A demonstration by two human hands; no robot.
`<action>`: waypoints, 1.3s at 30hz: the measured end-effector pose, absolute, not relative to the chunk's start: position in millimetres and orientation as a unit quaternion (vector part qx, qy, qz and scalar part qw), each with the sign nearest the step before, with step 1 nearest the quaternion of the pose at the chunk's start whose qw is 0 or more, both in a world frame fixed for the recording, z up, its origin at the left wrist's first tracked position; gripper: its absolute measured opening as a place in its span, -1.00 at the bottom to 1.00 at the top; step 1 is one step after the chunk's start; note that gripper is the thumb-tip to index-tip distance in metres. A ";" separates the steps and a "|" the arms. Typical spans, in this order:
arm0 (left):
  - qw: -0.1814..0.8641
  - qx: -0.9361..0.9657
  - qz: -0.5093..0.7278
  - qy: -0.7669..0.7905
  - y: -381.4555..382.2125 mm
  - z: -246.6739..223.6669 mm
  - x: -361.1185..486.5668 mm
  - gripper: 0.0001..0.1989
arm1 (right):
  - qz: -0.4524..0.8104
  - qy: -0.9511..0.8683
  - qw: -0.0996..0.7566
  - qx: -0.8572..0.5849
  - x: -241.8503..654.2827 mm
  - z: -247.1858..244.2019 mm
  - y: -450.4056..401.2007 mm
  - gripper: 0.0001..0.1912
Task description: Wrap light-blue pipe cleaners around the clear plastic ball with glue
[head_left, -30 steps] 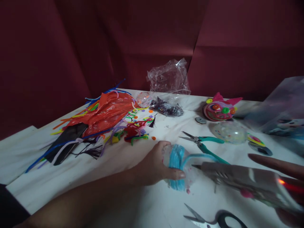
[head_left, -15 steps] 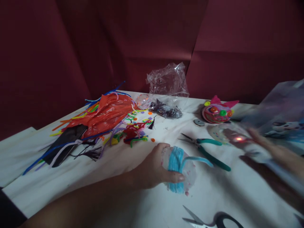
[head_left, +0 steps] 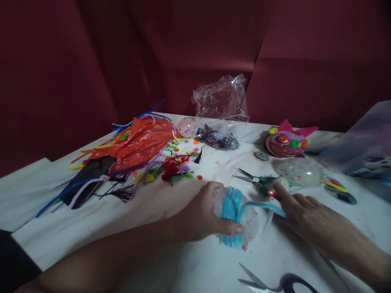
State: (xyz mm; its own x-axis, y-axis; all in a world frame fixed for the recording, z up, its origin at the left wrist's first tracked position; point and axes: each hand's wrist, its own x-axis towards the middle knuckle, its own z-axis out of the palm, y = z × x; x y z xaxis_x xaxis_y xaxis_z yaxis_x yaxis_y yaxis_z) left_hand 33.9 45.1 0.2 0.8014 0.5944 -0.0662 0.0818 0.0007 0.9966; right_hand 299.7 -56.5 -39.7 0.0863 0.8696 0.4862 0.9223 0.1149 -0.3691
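Note:
My left hand is closed around a clear plastic ball with colored specks. A light-blue pipe cleaner wraps its middle in a broad band, and one loose end sticks out to the right. In my right hand is a glue gun with a glowing red light, close to that loose end; my fingers cover much of it. Green-handled pliers lie behind it, partly hidden. Black-handled scissors rest open at the front edge of view.
A decorated ball with pink ears stands at the back right, near another clear ball and a grey disc. Further left lie a dark packet, an orange plastic bag, loose pipe cleaners and a black phone-like slab.
My right hand has come in from the right with the glue gun, to beside the wrapped ball and over the pliers' handles. My left hand keeps its hold on the ball.

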 end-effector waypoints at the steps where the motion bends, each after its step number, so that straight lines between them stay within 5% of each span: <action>1: 0.660 0.682 0.194 0.248 44.2 1.1 33.8 -0.25 | -0.039 -0.675 0.320 -0.663 298.0 -38.5 -59.8 -0.32; 9: 0.602 0.737 0.176 0.253 28.7 13.3 33.9 -0.27 | -0.009 -0.667 0.357 -0.654 236.7 -14.7 -85.5 -0.59; 15: 0.505 0.793 0.204 0.272 22.8 14.4 33.9 -0.23 | 0.133 -0.759 0.399 -0.497 210.3 12.3 -81.7 -0.83; 24: 0.474 0.820 0.201 0.250 24.8 14.1 34.7 -0.26 | 0.206 -0.769 0.396 -0.457 220.5 20.4 -76.3 -0.83; 32: 0.447 0.842 0.191 0.233 27.8 14.8 34.5 -0.31 | 0.135 -0.762 0.403 -0.489 213.8 16.9 -68.7 -0.82; 39: 0.436 0.854 0.200 0.202 29.2 14.4 33.9 -0.34 | 0.130 -0.750 0.415 -0.499 213.0 18.9 -64.6 -0.63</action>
